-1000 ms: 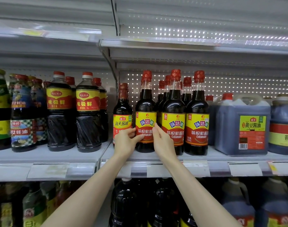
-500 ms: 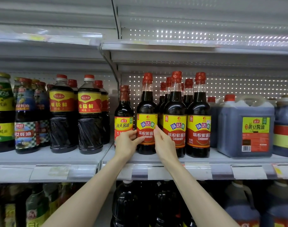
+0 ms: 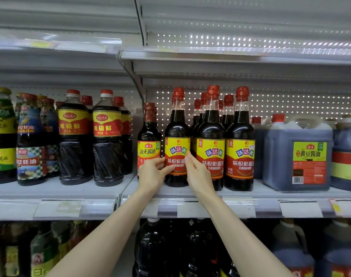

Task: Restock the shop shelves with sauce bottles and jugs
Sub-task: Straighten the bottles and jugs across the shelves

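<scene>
A dark soy sauce bottle (image 3: 177, 136) with a red cap and a yellow-and-red label stands upright at the front of the middle shelf (image 3: 250, 193). My left hand (image 3: 152, 172) grips its lower left side, thumb across the label. My right hand (image 3: 198, 172) grips its right side, fingers curled behind it. Two matching bottles (image 3: 239, 140) stand to its right with more rows behind. A shorter bottle (image 3: 149, 134) stands just to its left, partly hidden by my left hand.
Square jugs (image 3: 298, 152) of dark sauce fill the shelf's right end. The left bay holds round dark bottles (image 3: 107, 140) and oyster sauce bottles (image 3: 31, 142). A shelf (image 3: 230, 56) hangs overhead. The lower shelf holds large dark bottles (image 3: 150, 250) and jugs.
The view has shifted slightly, so the shelf sits lower in frame. Both hands stay on the same bottle, which has not visibly moved.
</scene>
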The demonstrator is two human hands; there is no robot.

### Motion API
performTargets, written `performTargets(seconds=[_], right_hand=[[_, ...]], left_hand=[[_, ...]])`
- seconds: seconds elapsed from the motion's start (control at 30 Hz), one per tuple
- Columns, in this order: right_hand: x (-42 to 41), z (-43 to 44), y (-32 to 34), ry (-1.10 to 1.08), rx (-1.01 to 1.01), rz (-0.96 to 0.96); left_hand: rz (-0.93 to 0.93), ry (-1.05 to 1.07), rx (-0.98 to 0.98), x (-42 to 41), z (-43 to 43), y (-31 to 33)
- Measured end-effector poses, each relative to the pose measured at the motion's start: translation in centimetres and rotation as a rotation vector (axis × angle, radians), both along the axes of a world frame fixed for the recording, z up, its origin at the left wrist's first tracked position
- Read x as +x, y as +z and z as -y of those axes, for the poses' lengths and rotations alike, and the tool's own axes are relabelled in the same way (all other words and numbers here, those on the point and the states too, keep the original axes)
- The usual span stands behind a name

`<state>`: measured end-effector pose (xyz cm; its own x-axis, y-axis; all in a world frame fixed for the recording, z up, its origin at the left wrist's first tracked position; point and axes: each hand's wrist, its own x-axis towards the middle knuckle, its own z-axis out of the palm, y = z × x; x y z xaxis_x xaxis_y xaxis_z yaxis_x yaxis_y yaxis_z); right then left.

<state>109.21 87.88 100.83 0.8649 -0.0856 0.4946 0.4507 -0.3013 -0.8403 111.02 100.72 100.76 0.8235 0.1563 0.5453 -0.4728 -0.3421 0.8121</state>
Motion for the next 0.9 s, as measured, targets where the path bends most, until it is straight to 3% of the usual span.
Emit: performTargets(seconds=[0.47, 0.73, 0.9], right_hand=[[-0.3, 0.0, 0.3, 0.025, 0.001, -0.008], [-1.6, 0.7, 0.2, 0.063, 0.211, -0.030], [-3.0, 3.8, 0.3, -0.016, 0.262, 0.073]], left_hand=[[0.010, 0.019, 0.000, -0.3, 0.2, 0.2], [0.047, 0.102, 0.022, -1.2, 0.2, 0.9], [0.110, 0.113, 0.045, -2.7, 1.7, 0.9]])
